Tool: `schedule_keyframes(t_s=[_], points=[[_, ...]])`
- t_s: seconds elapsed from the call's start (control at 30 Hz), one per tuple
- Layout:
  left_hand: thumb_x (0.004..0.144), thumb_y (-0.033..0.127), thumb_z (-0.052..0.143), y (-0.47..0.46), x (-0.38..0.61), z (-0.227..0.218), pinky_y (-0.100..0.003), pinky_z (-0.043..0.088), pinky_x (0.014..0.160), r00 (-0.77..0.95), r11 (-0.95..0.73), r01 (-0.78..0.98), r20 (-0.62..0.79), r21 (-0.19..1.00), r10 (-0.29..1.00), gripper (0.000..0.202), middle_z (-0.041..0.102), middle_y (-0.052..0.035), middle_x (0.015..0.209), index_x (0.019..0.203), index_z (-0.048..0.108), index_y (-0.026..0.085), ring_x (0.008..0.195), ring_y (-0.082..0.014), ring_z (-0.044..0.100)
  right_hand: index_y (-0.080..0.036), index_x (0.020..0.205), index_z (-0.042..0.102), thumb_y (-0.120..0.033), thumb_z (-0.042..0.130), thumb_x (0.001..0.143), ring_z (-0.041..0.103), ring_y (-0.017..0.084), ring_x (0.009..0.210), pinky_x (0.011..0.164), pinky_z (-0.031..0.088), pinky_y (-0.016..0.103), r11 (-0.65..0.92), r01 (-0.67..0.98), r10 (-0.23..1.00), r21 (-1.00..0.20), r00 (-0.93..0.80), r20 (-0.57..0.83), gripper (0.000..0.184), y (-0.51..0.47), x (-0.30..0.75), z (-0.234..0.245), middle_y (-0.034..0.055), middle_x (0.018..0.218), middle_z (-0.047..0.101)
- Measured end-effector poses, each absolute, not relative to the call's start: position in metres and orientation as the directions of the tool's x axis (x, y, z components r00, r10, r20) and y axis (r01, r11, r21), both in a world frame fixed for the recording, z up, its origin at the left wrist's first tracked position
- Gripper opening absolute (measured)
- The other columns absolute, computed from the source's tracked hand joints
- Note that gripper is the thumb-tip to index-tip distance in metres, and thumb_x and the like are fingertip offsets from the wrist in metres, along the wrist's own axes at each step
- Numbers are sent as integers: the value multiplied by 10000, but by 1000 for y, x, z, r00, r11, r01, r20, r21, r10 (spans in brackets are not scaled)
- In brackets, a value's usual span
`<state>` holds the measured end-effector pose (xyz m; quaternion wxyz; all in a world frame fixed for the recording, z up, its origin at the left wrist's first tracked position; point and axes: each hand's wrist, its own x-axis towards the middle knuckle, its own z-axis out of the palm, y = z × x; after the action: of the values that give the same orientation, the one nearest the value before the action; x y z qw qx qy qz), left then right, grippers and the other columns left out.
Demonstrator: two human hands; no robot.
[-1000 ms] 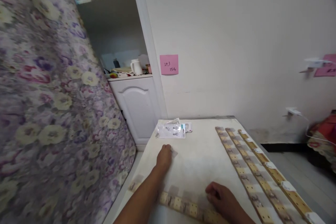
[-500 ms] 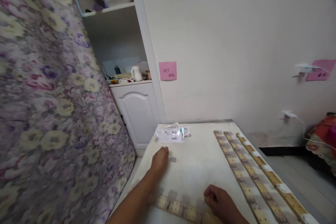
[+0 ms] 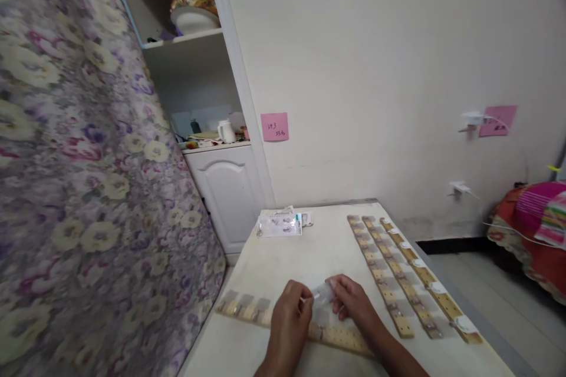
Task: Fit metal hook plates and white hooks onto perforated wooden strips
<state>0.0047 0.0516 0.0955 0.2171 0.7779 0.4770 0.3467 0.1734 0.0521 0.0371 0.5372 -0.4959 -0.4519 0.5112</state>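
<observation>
My left hand (image 3: pixel 290 313) is closed in a pinch on the left side of a small clear plastic piece (image 3: pixel 323 293). The fingers of my right hand (image 3: pixel 352 301) grip the same piece from the right. Its exact kind I cannot make out. Below both hands a wooden strip with holes (image 3: pixel 247 310) lies across the near part of the white table (image 3: pixel 305 259). Small metal fittings and clear squares sit along its left part. My hands and forearms hide some of the strip.
Several more strips lie lengthwise on the right: a left one (image 3: pixel 375 268), a middle one (image 3: pixel 400 271) and one with white round pieces (image 3: pixel 424 274). Clear blister packs (image 3: pixel 279 225) lie at the far left. A floral curtain (image 3: pixel 101 188) hangs on the left; the wall (image 3: pixel 354 100) stands behind.
My left hand has come back from the table's left middle to the near strip. My right hand has moved up and forward to meet it, and both now grip the clear piece.
</observation>
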Motion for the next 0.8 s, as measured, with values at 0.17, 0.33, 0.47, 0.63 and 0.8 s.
schedule_keyframes(t_s=[0.17,0.33,0.47,0.63,0.8], points=[[781,214,506,20,18,73,-253,405,638,220,-341,505,263,793,939,80,573,-5,760,712,547,220,671,-151,547,-170,817,568,-475,612,692,405,63,403,397,320,196,45,-44,998,-998,48,43,332,42,175,35,-83,519,442],[746,263,554,3,29,48,-243,409,564,150,-156,361,108,919,983,54,559,22,642,721,541,217,584,-141,538,-163,747,590,-396,606,687,379,55,423,416,290,194,42,11,998,-999,-45,41,241,37,189,34,-71,524,459],[737,377,542,-6,37,30,-220,371,435,163,103,86,-116,991,980,172,500,76,494,768,470,224,427,-113,481,-149,772,629,-345,623,671,384,56,442,429,284,199,22,51,995,-998,-102,17,221,38,202,30,-54,564,508],[647,436,579,-13,45,6,-184,272,334,207,448,-101,-422,888,883,280,558,63,507,723,424,215,346,-79,456,-148,744,647,-297,621,659,389,61,457,461,291,206,-8,93,991,-996,-132,-21,173,43,212,14,-48,561,536],[708,347,544,-14,53,2,-175,261,352,284,595,-155,-541,789,792,195,593,26,510,788,465,188,346,-82,490,-150,715,667,-244,624,640,452,88,532,524,329,218,-10,114,991,-993,-132,-25,128,46,210,1,-28,583,588]])
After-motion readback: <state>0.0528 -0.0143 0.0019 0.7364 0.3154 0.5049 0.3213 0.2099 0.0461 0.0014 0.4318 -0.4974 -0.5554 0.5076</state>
